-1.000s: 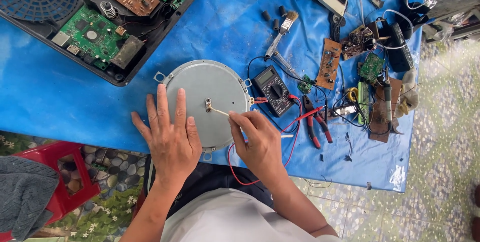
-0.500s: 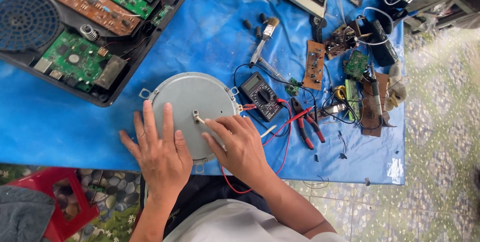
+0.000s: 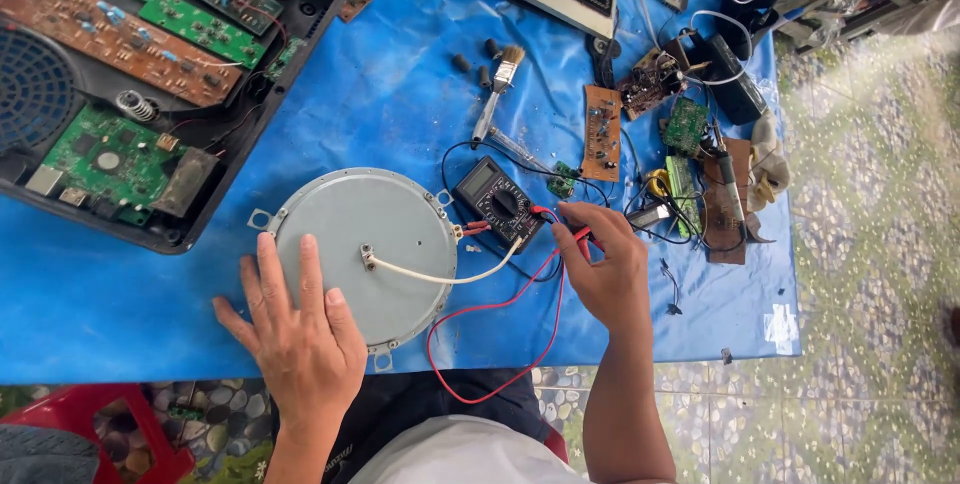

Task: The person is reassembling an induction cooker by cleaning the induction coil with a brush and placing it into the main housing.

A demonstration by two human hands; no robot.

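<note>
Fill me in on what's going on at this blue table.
A person sits at a blue-covered table. The left hand lies flat on a round grey metal disc. The right hand grips red test leads beside a black multimeter. An opened appliance housing with circuit boards lies at upper left, loose boards and tools to the right.

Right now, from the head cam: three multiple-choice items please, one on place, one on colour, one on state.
1. Where does the left hand rest?
A. on the round grey metal disc
B. on the black multimeter
C. on the paintbrush

2. What colour is the lead by the right hand?
A. green
B. yellow
C. red

3. How is the large black appliance casing at upper left?
A. closed
B. open, circuit boards exposed
C. wrapped in cloth

Answers: 1 A, fingers lie spread on the disc's near edge. 2 C, the red lead loops from the fingers toward the table edge. 3 B, green and brown boards show inside.
</note>
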